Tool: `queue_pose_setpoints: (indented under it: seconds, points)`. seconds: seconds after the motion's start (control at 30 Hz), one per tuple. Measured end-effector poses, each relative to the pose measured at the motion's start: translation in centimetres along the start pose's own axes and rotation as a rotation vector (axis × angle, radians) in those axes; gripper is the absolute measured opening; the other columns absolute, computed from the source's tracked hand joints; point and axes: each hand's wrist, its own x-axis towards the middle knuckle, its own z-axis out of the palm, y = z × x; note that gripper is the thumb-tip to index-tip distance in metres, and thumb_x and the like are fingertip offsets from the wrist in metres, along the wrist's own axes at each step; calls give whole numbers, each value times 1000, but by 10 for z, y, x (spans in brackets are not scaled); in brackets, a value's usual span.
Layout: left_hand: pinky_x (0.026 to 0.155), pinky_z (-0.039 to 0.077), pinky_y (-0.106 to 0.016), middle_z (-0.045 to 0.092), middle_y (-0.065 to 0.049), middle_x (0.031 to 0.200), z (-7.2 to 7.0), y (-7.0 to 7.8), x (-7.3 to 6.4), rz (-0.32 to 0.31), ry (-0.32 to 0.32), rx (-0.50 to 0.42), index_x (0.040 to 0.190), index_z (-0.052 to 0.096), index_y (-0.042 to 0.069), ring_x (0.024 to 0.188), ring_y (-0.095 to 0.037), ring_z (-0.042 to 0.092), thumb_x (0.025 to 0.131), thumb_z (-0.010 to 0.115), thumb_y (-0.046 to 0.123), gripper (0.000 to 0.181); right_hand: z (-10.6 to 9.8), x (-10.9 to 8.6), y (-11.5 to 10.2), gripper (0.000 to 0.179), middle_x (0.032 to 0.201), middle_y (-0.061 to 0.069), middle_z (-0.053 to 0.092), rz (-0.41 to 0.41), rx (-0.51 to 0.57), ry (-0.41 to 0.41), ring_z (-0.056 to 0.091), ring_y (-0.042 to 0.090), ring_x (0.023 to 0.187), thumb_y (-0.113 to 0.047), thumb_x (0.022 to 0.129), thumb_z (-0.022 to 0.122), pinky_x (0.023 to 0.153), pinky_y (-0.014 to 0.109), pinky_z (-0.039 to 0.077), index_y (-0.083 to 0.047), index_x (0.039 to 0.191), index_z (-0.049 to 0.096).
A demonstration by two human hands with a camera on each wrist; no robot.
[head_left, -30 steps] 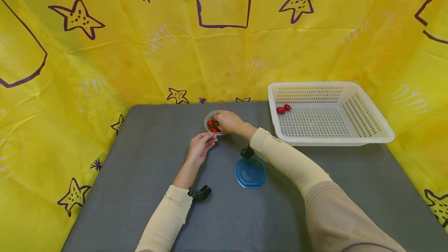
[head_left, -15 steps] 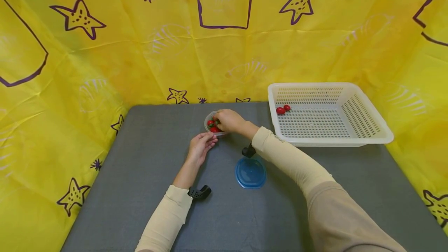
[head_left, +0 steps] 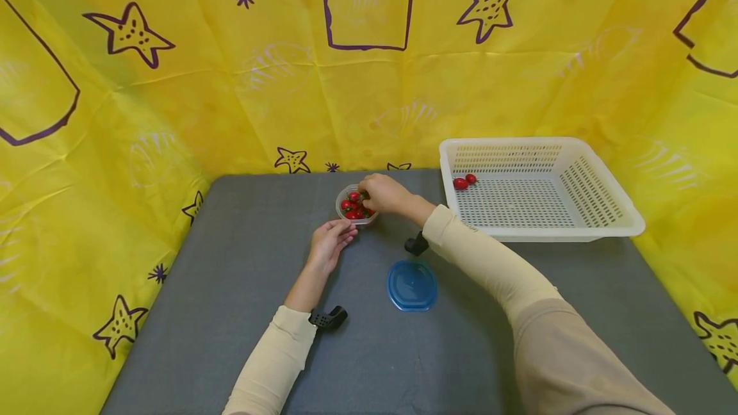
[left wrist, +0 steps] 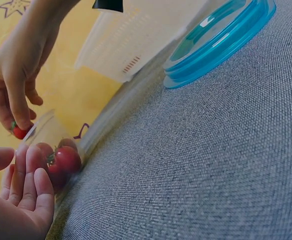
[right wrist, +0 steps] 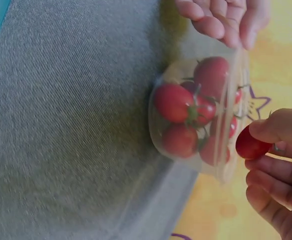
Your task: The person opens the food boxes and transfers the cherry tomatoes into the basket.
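Observation:
A clear round plastic container point(head_left: 357, 221) holds several red cherry tomatoes point(right wrist: 173, 102) with green stems. My left hand point(head_left: 330, 243) holds its near rim between thumb and fingertips. Just above the container's opening, my right hand point(head_left: 387, 195) pinches one cherry tomato point(right wrist: 253, 143) between thumb and fingers. That tomato is also seen under the fingertips in the left wrist view, beside the rim. In the head view the right hand hides part of the container's right side.
A blue lid point(head_left: 412, 285) lies on the grey table point(head_left: 369, 364) nearer to me. At the right stands a white perforated basket point(head_left: 542, 232) with two red tomatoes point(head_left: 464, 182) in its left corner. A yellow patterned cloth point(head_left: 357, 107) hangs behind the table.
My right hand has risen from inside the container and shifted slightly right, with a cherry tomato between its fingers. More of the tomatoes now show. The left hand has stayed at the rim.

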Motion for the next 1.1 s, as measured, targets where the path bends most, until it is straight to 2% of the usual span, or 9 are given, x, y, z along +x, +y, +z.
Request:
queue_pose_setpoints:
  seconds: [0.17, 0.43, 0.6, 0.73, 0.93, 1.1]
  points:
    - [71, 55, -22, 70, 4, 74, -1, -1, 1, -2, 1, 3, 102, 61, 1, 69, -8, 68, 95, 60, 10, 11, -13, -4, 3, 15, 93, 10, 67, -6, 2, 23, 59, 23, 83, -13, 87, 68, 79, 35, 52, -3, 98, 70]
    - [70, 55, -21, 69, 4, 73, 0, 0, -1, -1, 8, 6, 101, 61, 3, 69, -6, 68, 96, 59, 9, 8, -36, -8, 10, 20, 97, 12, 65, -6, 30, 30, 59, 22, 84, -15, 88, 67, 77, 34, 52, -2, 104, 69]
    - [69, 54, -21, 69, 5, 72, 1, 0, -1, 10, -6, -8, 98, 60, 4, 68, -6, 68, 96, 58, 8, 5, -51, -11, 14, 25, 102, 13, 65, 1, 30, 25, 61, 24, 89, -19, 91, 66, 81, 37, 52, -1, 110, 67]
    - [68, 54, -20, 70, 5, 72, 1, 0, 0, 6, -3, -15, 97, 61, 5, 67, -6, 68, 96, 58, 8, 4, -62, -12, 18, 24, 102, 16, 66, -6, 53, 21, 61, 27, 91, -16, 92, 64, 83, 39, 51, 1, 109, 66]
    - [70, 54, -21, 69, 5, 72, 1, 0, 1, 9, 3, -5, 98, 61, 5, 68, -6, 68, 95, 59, 8, 5, -79, -16, 26, 18, 93, 18, 67, -21, 79, 83, 60, 28, 85, -9, 89, 64, 79, 41, 49, 4, 101, 66]
    - [70, 54, -21, 69, 5, 72, 1, 0, 1, 5, 4, -5, 98, 61, 5, 67, -6, 68, 95, 59, 8, 4, -93, -22, 35, 18, 93, 17, 68, 25, 115, 111, 62, 28, 85, -10, 90, 64, 77, 40, 50, 4, 102, 67]
